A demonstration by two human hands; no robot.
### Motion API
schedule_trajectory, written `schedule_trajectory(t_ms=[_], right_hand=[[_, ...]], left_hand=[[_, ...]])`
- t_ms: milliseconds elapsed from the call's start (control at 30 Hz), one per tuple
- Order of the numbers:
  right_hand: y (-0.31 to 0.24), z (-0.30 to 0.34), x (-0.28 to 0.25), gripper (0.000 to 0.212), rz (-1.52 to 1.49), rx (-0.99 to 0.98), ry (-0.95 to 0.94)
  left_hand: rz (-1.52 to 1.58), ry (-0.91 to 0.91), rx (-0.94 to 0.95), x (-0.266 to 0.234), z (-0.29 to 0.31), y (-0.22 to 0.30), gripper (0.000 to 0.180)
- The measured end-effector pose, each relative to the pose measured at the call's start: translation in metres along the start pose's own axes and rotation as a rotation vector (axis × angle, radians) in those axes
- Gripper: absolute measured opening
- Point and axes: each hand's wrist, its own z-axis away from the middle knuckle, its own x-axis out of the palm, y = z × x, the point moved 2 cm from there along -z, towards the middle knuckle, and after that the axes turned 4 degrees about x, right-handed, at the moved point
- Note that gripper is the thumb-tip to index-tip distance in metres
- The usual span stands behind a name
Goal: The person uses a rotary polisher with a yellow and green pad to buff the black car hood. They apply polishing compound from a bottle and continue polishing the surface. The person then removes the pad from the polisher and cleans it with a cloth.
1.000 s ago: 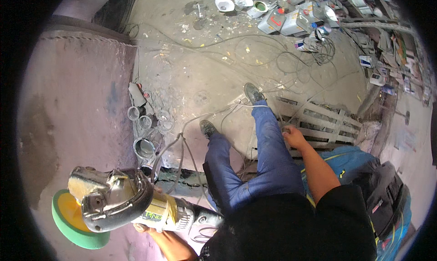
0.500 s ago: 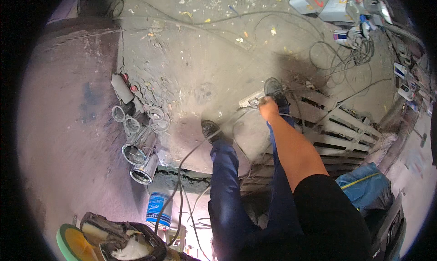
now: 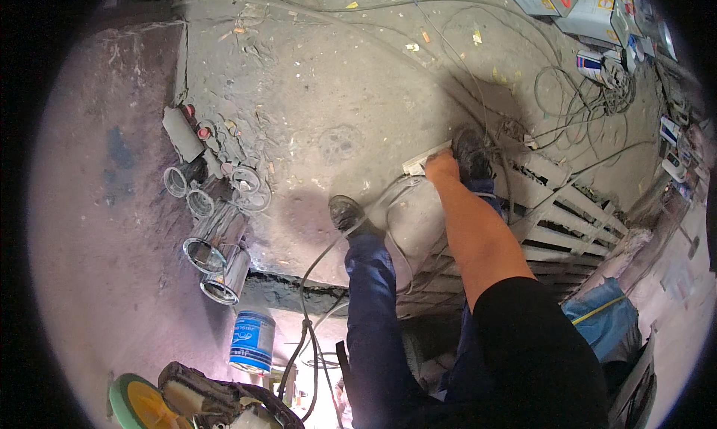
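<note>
My right hand [image 3: 442, 166] reaches down to the floor beside my right shoe [image 3: 470, 156]. Its fingers are closed against a pale, flat power strip [image 3: 418, 164]; whatever they pinch is hidden under them. A grey cable [image 3: 321, 253] runs from beside the strip past my left shoe [image 3: 346, 212] toward the lower left. There, a dusty dark power tool [image 3: 213, 395] hangs low in view, with a round yellow pad rimmed in green [image 3: 142, 403] beside it. No part of my left hand shows, so what supports the tool cannot be seen.
Shiny metal cylinders [image 3: 216, 242] and dusty tubes lie at left. A blue can [image 3: 252, 341] stands below them. Slatted boards [image 3: 560, 205] lie at right, near a blue bag [image 3: 600, 317]. Tangled cables [image 3: 590, 100] and grey metal cans [image 3: 590, 14] are at upper right.
My right hand has gone lower, onto the power strip's near end, from just above it. The view has shifted, and the tool with the yellow pad appears slightly farther right.
</note>
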Motion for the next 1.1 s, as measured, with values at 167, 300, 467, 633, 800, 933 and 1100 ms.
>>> schedule_trajectory(t_ms=[167,300,467,633,800,933,1100], right_hand=[[-0.009,0.041,-0.020,0.055,-0.353,0.158,0.044],[0.018,0.053,-0.028,0.062,-0.387,-0.095,0.197],[0.078,0.102,-0.048,0.070,-0.647,-0.120,0.065],[0.171,0.135,-0.057,0.073,-0.813,-0.066,0.207],[0.211,0.226,-0.103,0.077,-0.947,-0.012,0.298],[0.268,0.297,-0.070,0.080,-1.057,0.033,0.270],[0.317,0.387,0.018,0.078,-1.147,0.092,0.230]], left_hand=[[0.007,0.016,0.001,-0.012,-0.005,-0.001,0.093],[0.015,-0.018,0.034,-0.023,-0.014,0.012,0.092],[0.013,-0.076,0.167,-0.053,-0.028,0.054,0.091],[-0.003,-0.213,0.348,-0.068,-0.036,0.118,0.090],[-0.049,-0.300,0.462,-0.090,-0.020,0.162,0.089],[-0.131,-0.428,0.558,-0.084,0.005,0.186,0.088],[-0.186,-0.575,0.663,-0.101,0.038,0.190,0.087]])
